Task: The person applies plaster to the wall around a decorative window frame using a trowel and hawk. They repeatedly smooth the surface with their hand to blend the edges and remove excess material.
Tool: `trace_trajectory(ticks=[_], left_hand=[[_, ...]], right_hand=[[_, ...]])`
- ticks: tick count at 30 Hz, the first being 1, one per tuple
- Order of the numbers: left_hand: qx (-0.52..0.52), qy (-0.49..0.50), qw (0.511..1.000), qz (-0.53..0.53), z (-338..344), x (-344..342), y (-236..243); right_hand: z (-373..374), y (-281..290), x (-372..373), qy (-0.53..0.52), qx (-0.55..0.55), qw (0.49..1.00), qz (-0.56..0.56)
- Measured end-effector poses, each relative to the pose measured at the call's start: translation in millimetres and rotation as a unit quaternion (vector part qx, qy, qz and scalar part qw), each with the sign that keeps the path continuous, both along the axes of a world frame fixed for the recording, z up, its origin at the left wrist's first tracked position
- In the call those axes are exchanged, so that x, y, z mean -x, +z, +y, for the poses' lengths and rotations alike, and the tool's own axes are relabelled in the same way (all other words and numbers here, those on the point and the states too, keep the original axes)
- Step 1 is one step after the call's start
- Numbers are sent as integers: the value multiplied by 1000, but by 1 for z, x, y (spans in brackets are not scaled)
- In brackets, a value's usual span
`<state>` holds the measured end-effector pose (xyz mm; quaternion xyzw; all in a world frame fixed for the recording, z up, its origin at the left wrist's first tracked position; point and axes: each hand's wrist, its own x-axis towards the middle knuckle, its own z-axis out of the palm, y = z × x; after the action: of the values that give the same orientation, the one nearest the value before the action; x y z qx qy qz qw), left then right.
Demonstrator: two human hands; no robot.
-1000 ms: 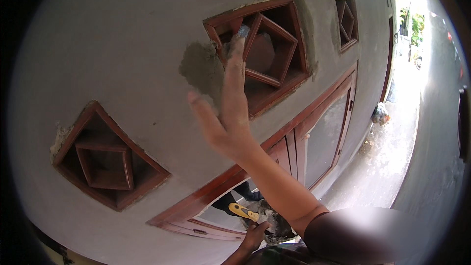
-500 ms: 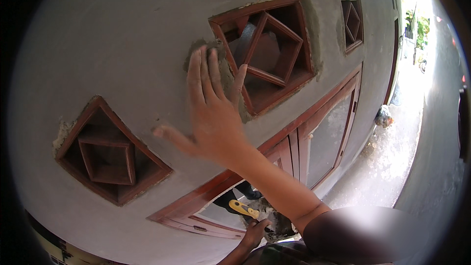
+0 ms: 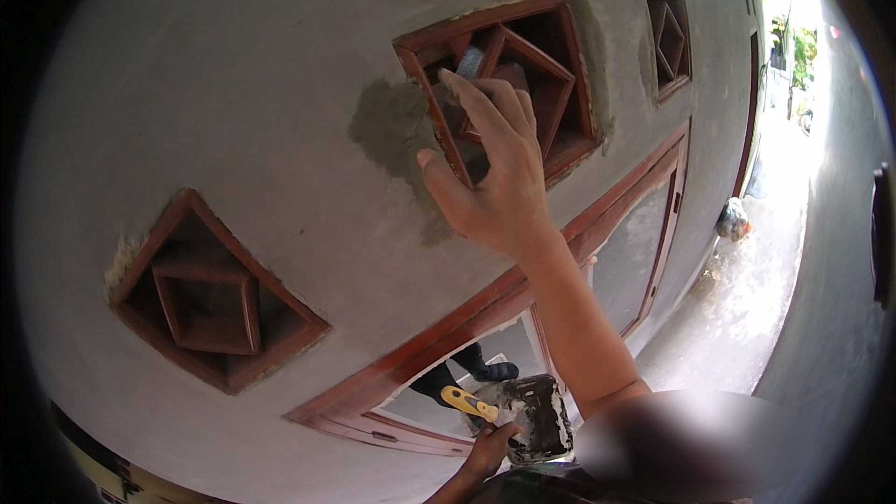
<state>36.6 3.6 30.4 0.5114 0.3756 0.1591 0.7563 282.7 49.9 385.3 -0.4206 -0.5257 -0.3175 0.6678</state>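
My right hand (image 3: pixel 499 163) is raised in front of the left side of a reddish-brown wooden vent frame (image 3: pixel 567 23) set in the grey wall. Its fingers are bent and apart from the thumb, with nothing visible in them; whether the fingertips touch the frame I cannot tell. Beside that frame lies a dark damp patch of mortar (image 3: pixel 387 126). Low down, my left hand (image 3: pixel 492 448) grips a black mortar-smeared tub (image 3: pixel 539 411) by its edge. A scraper with a yellow handle (image 3: pixel 467 402) rests at the tub; its blade is hidden.
Left of me is a diamond-shaped wooden vent (image 3: pixel 229 378) with chipped plaster at its corner. A smaller vent (image 3: pixel 669 47) sits farther right. Below runs a wooden window frame (image 3: pixel 420 350) with reflecting glass. A filled plastic bag (image 3: pixel 733 219) stands along the bright alley (image 3: pixel 747 317).
My right hand has moved right, off the damp mortar patch to the vent frame, and its fingers have bent. The patch and the tub show more fully. My left hand keeps its grip.
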Motion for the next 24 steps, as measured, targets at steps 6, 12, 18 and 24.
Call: trace_trajectory(ticks=[6,12,18,24], left_hand=[[-43,-5,997,67,5,9,-2],[-54,-20,998,22,6,8,-12],[-4,-15,1000,-4,16,15,-47],[7,-21,997,68,13,11,-45]], right_hand=[[2,15,0,-43,46,998,-27],[12,6,-6,-64,40,997,-15],[12,1,-4,-80,63,995,-6],[9,-11,14,-66,74,994,34]])
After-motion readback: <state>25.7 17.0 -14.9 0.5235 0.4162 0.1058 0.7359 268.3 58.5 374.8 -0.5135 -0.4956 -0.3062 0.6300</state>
